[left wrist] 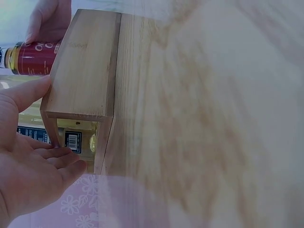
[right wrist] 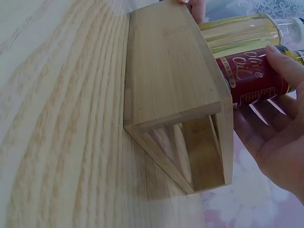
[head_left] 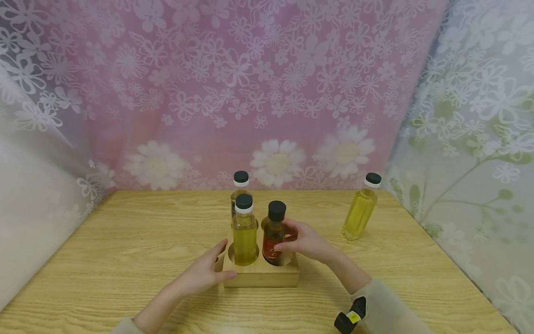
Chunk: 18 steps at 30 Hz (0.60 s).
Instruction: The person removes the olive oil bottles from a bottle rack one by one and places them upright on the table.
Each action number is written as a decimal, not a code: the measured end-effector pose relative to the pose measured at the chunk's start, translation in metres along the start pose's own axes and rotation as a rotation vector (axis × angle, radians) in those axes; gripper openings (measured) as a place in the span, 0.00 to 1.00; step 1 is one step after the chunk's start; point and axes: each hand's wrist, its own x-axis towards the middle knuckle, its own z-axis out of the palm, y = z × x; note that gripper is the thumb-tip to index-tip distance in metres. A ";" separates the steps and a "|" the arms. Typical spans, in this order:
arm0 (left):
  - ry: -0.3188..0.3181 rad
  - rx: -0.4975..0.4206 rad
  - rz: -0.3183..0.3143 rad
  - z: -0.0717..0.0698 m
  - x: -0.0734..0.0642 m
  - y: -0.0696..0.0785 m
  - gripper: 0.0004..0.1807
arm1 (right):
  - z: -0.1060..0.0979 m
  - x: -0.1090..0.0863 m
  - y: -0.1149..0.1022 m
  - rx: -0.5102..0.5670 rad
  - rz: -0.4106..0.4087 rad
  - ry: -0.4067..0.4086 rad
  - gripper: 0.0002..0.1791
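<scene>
head view, near edge: right sleeve with a black wrist camera point(head_left: 349, 318) at 5 o'clock of the scene, left forearm entering at 7 o'clock.

left hand point(head_left: 203, 272) rests against the left front corner of the wooden bottle holder point(head_left: 262, 274), thumb along the front face, fingers nearly straight on the left side; not clenched, steadying only. left wrist view agrees: thumb on the block's long face, fingers point(left wrist: 61, 164) lying by its open end.

holder sits on the wooden table point(head_left: 125, 260), roughly centre. holes in its top carry bottles:
- front left hole: clear bottle of yellow oil point(head_left: 244, 230), black cap, upright.
- front right hole: dark bottle with red label point(head_left: 273, 237), black cap, its base in the hole. right wrist view reads "olive oil" on the label.
- rear left: second yellow-oil bottle point(head_left: 239, 188), mostly hidden behind the front one; probably seated in a rear hole, not confirmable.

right hand point(head_left: 306, 240) at 3 o'clock of the red-label bottle, fingers and thumb curled round its body: grasping it.

further off, at 2 o'clock from the holder, well apart: a lone bottle of yellow oil point(head_left: 361, 207), black cap, standing on the table.

behind: floral curtain point(head_left: 267, 93), pink centre, pale sides.
</scene>
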 end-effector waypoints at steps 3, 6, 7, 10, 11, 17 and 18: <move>0.003 0.004 0.003 0.000 -0.001 0.000 0.52 | 0.002 0.001 0.001 -0.025 -0.004 0.025 0.32; 0.002 0.005 0.004 0.000 -0.001 0.001 0.52 | 0.003 0.000 0.001 -0.050 -0.007 0.051 0.31; 0.002 0.007 0.004 0.000 -0.002 0.001 0.52 | 0.004 0.000 0.002 -0.056 -0.008 0.057 0.30; 0.002 0.007 0.001 0.000 -0.002 0.001 0.51 | 0.004 -0.001 0.002 -0.063 -0.011 0.080 0.29; 0.005 0.010 0.002 0.000 -0.001 0.001 0.51 | 0.004 -0.001 0.002 -0.063 -0.014 0.086 0.29; 0.012 0.022 0.008 -0.001 -0.002 0.002 0.50 | 0.000 -0.002 -0.003 -0.042 -0.034 0.122 0.28; 0.013 0.023 0.008 -0.001 -0.002 0.002 0.50 | -0.001 -0.003 -0.005 -0.036 -0.034 0.128 0.28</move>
